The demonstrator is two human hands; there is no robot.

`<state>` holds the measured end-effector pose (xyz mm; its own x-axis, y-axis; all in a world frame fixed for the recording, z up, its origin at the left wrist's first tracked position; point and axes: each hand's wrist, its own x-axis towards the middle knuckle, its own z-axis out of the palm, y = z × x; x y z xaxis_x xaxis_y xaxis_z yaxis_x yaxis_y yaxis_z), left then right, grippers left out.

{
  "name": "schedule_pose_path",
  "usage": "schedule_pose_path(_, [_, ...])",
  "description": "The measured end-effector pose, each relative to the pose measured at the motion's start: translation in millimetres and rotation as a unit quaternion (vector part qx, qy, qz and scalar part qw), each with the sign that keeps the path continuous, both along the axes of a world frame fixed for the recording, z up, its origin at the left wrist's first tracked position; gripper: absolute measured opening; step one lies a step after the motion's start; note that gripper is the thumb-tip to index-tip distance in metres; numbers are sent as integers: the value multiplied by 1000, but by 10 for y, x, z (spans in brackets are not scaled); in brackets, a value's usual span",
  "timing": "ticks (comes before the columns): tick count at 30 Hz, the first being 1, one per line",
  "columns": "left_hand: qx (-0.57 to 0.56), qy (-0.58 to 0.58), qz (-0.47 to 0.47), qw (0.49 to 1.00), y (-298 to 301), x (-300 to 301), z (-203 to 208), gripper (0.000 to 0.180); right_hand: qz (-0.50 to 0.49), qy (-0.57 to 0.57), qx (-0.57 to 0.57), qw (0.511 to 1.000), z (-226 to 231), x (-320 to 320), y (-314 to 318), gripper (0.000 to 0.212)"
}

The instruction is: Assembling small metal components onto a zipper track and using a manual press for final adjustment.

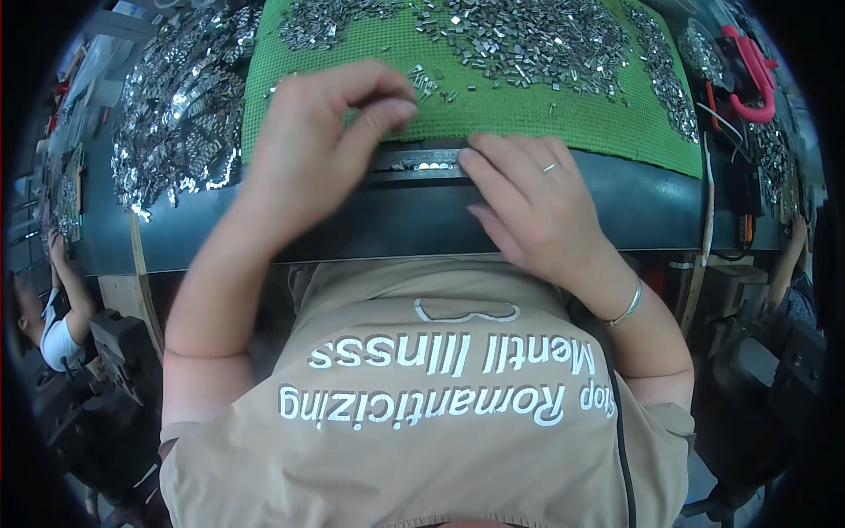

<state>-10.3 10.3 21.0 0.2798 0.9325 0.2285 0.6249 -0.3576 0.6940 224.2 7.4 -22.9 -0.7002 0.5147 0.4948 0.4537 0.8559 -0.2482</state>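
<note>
My left hand (321,145) is raised over the front of the green mat, its thumb and forefinger curled close together. Motion smears it a little, and whatever lies between the fingertips is too small to make out. Below it, along the near edge of the mat, lies a narrow metal rail (422,175) with a few shiny small pieces in its groove. The fingertips of my right hand (541,198) press on the rail's right end, thumb lower and apart. Beyond both hands, many small silvery metal pieces (546,44) are spread over the green textured mat (493,114).
A heap of shiny linked metal strips (180,123) covers the table left of the mat. At the right stand a pink-red clamp-like tool (751,75) and more metal pieces (770,163). Other people work at both sides; one person's arm (75,286) shows at far left.
</note>
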Motion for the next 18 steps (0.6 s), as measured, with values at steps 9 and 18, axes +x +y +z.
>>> schedule_pose_path(9, [44,-30,-13,999,-237,357,-300,8,-15,187,-214,959,-121,143,-29,52])
schedule_pose_path(18, [215,72,-1,974,-275,390,-434,9,-8,200,-211,957,-140,157,21,50])
